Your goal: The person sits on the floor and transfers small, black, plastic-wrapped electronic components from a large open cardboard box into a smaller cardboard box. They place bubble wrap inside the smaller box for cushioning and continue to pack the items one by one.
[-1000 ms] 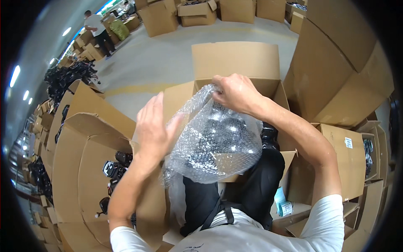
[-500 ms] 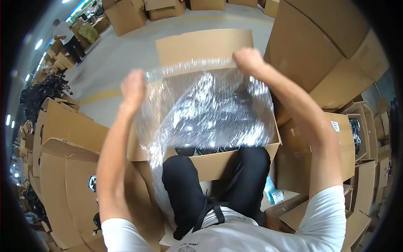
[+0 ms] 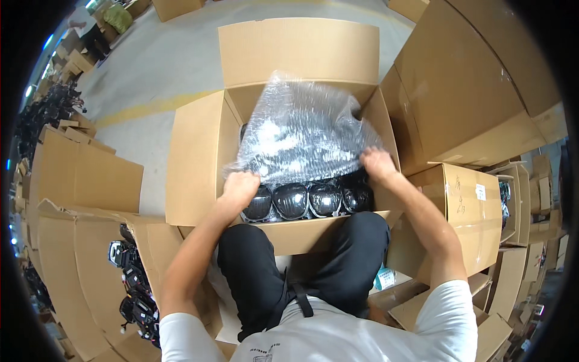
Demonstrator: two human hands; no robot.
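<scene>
A clear sheet of bubble wrap lies inside the open cardboard box in front of my knees. My left hand is closed on the sheet's near left corner, and my right hand grips its near right corner at the box's right wall. Along the near wall shows a row of glossy black rounded parts, seated in clear plastic. Farther back the wrap covers whatever lies beneath; only dark shapes come through it. The box's far flap and left flap are folded outward.
On my left an open carton holds black parts with cables. Tall cartons rise close on the right, above a taped carton. A pale blue packet lies by my right leg. Far left, a person stands among cartons.
Both hands have come down and toward me, lowering the raised bubble wrap into the box. The near row of black parts shows more, and the view has tilted downward.
</scene>
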